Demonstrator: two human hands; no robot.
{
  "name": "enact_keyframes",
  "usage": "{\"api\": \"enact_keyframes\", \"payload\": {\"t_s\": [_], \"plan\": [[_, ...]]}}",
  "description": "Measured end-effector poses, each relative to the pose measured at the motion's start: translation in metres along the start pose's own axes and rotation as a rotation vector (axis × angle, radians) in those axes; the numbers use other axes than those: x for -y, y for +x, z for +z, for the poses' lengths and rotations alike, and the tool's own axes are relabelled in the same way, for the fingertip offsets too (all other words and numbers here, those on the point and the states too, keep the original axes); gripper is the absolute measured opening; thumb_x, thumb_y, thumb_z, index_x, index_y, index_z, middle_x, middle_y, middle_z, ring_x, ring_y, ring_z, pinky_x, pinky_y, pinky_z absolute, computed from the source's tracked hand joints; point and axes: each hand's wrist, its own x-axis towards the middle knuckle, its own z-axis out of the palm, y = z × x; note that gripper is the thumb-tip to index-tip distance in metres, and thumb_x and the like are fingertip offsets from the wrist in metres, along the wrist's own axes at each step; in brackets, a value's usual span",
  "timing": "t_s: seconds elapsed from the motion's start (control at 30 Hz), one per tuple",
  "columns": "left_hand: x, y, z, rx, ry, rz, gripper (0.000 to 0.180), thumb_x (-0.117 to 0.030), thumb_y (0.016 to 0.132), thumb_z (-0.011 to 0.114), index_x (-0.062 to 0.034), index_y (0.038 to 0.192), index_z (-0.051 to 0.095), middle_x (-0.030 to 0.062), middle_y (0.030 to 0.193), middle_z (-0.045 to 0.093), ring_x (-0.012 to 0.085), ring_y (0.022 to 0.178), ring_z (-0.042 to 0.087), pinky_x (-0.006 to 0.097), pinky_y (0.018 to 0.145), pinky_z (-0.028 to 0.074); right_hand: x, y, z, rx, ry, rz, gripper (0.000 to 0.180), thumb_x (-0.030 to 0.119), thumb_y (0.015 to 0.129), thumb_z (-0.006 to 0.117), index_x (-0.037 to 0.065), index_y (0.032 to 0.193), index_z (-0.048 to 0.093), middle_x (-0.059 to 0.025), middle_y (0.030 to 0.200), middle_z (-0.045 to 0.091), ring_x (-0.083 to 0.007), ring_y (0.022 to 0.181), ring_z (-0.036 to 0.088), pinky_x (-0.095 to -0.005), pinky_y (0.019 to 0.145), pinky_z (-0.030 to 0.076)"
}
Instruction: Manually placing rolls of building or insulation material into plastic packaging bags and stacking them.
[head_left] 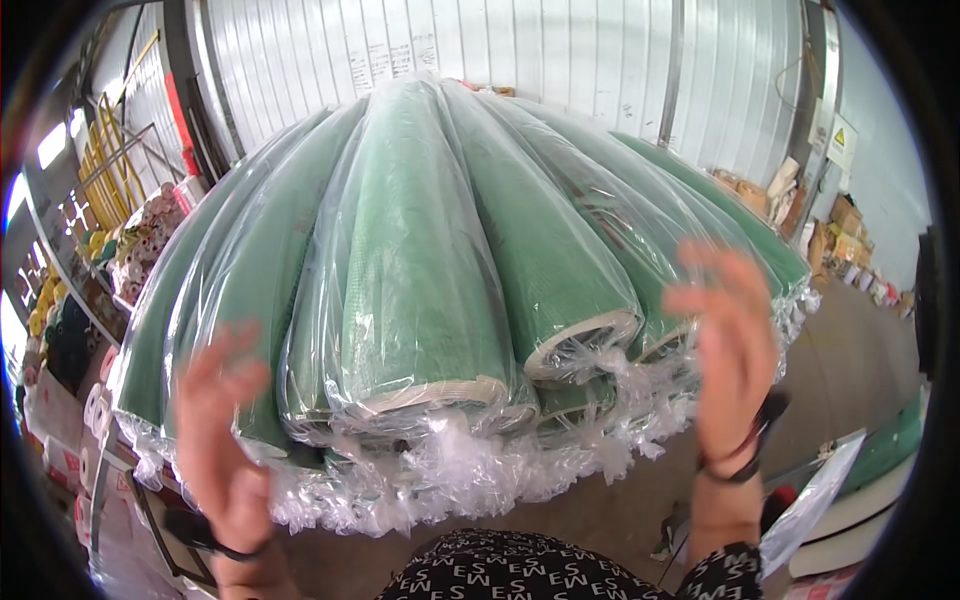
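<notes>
A broad stack of green rolls (420, 250), each wrapped in clear plastic film, fills the middle of the view. Their near ends show pale layered edges, with crumpled film ends (450, 465) bunched below them. Over the left front of the stack my left hand (222, 430) is raised, fingers apart and holding nothing. My right hand (735, 345) is up at the right front, fingers spread and slightly blurred, also with nothing in it. Whether either hand touches the film is hard to tell. A dark band sits on each wrist.
A white ribbed metal wall (520, 50) rises behind the stack. More rolls (150, 235) and yellow poles (112, 160) are at the left. Cardboard boxes (845, 215) lie along the right wall, beside the grey floor (850, 340). A large roll (860, 510) lies at lower right.
</notes>
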Motion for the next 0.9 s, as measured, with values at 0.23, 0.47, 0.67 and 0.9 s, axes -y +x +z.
{"api": "enact_keyframes", "payload": {"t_s": [0.23,0.47,0.67,0.9], "plan": [[0.035,0.202,0.067,0.354,0.209,0.249,0.055,-0.046,0.092,0.052,-0.0093,0.133,0.052,0.0208,0.139,0.045,0.0373,0.129,0.042,0.043,0.110,0.029,-0.105,0.180,0.058,0.358,-0.137,-0.198,0.042,0.039,0.092,0.056,0.006,0.116,0.064,-0.0174,0.131,0.053,-0.0306,0.124,0.047,-0.0383,0.105,0.036],[0.230,0.151,0.226,0.726,0.695,0.327,0.041,-0.042,0.099,0.037,-0.0433,0.139,0.039,0.0096,0.156,0.021,0.0468,0.135,0.028,0.063,0.103,0.033,-0.151,0.088,0.207,0.800,-0.443,0.086,0.059,0.049,0.091,0.048,0.020,0.142,0.040,-0.0138,0.151,0.029,-0.0331,0.140,0.027,-0.0529,0.110,0.026],[0.183,0.140,0.244,0.680,0.407,-0.197,0.067,-0.067,0.088,0.039,-0.0286,0.143,0.040,0.0183,0.149,0.033,0.0504,0.127,0.038,0.055,0.103,0.036,-0.176,0.048,0.208,0.727,-0.400,0.123,0.055,0.045,0.092,0.044,0.021,0.142,0.042,-0.0087,0.153,0.029,-0.0309,0.140,0.027,-0.0624,0.106,0.023],[0.192,0.116,0.257,0.714,0.580,-0.120,0.067,-0.067,0.089,0.039,-0.0287,0.144,0.037,0.0201,0.145,0.038,0.0534,0.124,0.040,0.057,0.103,0.035,-0.175,0.017,0.228,0.731,-0.418,0.151,0.053,0.042,0.092,0.043,0.021,0.141,0.043,-0.0068,0.152,0.031,-0.0274,0.140,0.026,-0.0642,0.107,0.018]]}}
